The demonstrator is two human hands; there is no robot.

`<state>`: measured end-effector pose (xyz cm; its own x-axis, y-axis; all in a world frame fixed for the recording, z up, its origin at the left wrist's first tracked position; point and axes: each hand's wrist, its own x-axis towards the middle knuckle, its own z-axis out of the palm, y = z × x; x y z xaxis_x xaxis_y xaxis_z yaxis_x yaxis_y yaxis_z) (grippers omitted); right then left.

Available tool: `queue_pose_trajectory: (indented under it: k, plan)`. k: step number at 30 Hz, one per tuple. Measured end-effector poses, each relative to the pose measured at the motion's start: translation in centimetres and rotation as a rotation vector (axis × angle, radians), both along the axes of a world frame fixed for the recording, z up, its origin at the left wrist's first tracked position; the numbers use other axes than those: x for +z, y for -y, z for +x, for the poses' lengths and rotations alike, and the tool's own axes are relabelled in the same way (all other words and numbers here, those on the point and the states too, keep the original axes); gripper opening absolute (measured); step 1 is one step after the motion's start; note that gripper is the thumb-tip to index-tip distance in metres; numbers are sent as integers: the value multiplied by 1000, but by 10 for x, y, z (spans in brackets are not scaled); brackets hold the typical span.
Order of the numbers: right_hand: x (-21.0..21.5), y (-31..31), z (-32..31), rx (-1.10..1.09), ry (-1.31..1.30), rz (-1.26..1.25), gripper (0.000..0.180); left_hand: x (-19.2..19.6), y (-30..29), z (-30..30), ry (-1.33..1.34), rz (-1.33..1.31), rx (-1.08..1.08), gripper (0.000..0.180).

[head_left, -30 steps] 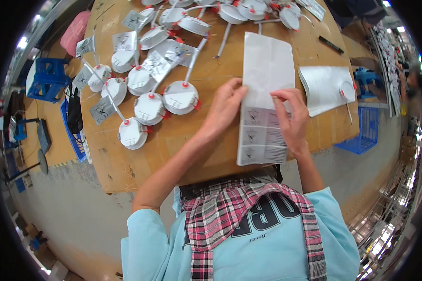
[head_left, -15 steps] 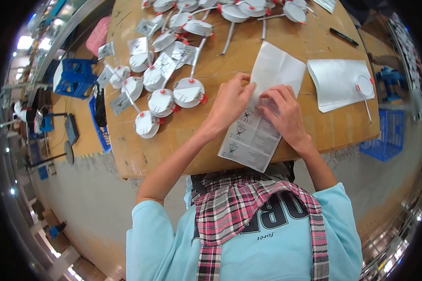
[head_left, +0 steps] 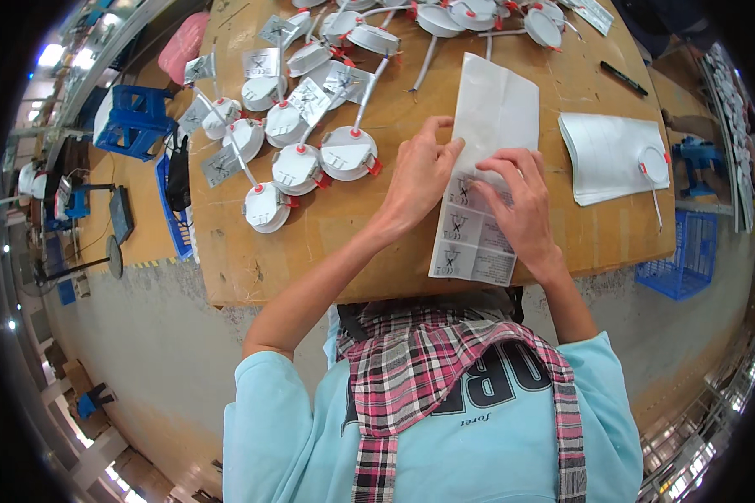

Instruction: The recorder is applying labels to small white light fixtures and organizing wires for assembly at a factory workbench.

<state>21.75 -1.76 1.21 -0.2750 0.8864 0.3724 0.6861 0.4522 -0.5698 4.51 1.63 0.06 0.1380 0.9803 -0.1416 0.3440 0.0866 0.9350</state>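
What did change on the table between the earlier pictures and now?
The white label sheet, turned clockwise half a second ago, has swung partly back. Compared with the first picture, the right hand reaches further left across it. The left hand stays at its left edge. The round white lamps and black pen lie as before.

Appears as a long, narrow label sheet (head_left: 497,121), blank and white over the far half, silvery grey and printed over the near half with rows of labels bearing crossed-out bin symbols and fine text. Stretches lengthwise over the brown tabletop (head_left: 604,226), slanting slightly right toward the far end and ending close to the front edge.
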Motion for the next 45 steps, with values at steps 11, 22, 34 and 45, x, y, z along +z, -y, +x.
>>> queue_pose_trajectory:
  k: [11, 22, 34, 45]
  plan:
    - [-3, -10, 14, 30, 21, 75, 25, 3, 4, 16, 482, -288, 120, 41]
    - [-23, -16, 21, 53, 62, 73, 28, 4, 1, 11, 29, -12, -49, 34]
    - [-15, -13, 19, 136, 38, 97, 29, -7, 0, 8, 197, -156, -30, 39]
    - [-6, -16, 18, 73, 88, -75, 22, -11, -1, 15, 193, -146, -24, 40]
